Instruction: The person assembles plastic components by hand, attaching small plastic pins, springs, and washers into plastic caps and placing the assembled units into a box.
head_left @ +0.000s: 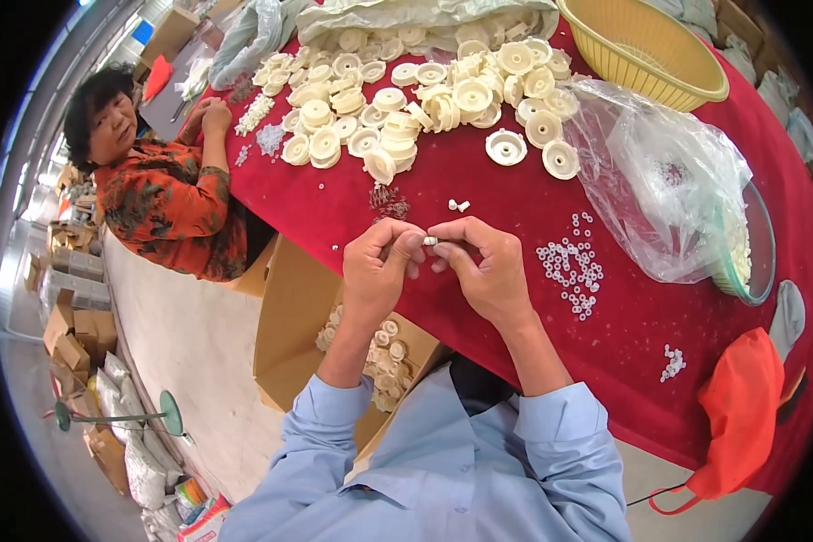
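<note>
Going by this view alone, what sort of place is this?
Probably a small assembly workshop: cream plastic discs heaped and white rings scattered on a red-covered table, with cardboard boxes piled on the floor at left.

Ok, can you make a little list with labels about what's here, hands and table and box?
Left hand: pinching a small pale part
Right hand: pinching the same part
Table: covered in red cloth
Beyond the hands: piled cream round parts
Right side: small white rings, clear plastic bag
Open cardboard box: below table edge, cream pieces inside
Nearby: person in orange patterned top
</note>
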Tool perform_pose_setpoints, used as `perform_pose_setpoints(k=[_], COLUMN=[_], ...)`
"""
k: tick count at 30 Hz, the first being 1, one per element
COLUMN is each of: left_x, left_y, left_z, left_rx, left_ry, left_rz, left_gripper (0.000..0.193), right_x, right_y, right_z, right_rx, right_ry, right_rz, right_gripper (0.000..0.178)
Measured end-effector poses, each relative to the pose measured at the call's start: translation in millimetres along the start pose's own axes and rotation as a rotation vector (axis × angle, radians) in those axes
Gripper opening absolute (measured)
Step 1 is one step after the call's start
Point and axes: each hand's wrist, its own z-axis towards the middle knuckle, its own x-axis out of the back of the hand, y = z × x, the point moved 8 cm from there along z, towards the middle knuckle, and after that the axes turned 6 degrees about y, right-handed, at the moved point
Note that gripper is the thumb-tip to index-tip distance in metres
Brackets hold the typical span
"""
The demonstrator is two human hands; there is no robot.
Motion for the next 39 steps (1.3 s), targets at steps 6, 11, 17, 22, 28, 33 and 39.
perform_pose_setpoints(k=[6, 11, 17, 22, 28, 33, 39], left_x=[-3.4, -2.3, 5.3, 18.2, 45.3, 51.6, 41.1], left_y=[7.9, 6.0, -3.8, 11.4, 6.3, -12.1, -23.6], left_z=[-3.2, -2.9, 4.6, 26.1, 80.9, 98.6, 102.4], left_rx=[-0.024, -0.019, 0.082, -0.186, -0.492, -0.447, -0.506], left_ry=[-0.002, 0.020, -0.032, 0.050, 0.296, 0.196, 0.165], left_rz=[-0.103, -0.121, -0.010, 0.288, 0.666, 0.786, 0.755], left_gripper=[0.011, 0.012, 0.011, 0.014, 0.055, 0.050, 0.041], right_x=[3.3, 3.8, -3.8, -4.1, 7.6, -4.6, -1.4], right_y=[3.1, 2.8, -3.9, 1.1, 2.3, 3.9, 4.1], right_z=[-1.0, 1.3, 3.1, -3.5, -8.7, -6.7, -2.9], right_rx=[0.013, 0.002, 0.057, -0.004, -0.009, -0.012, 0.003], right_ry=[0.052, 0.031, 0.002, 0.006, 0.036, 0.008, 0.040], right_rz=[0.012, -0.003, -0.036, -0.061, -0.021, -0.017, 0.001], right_gripper=[0.015, 0.012, 0.007, 0.004, 0.005, 0.004, 0.004])
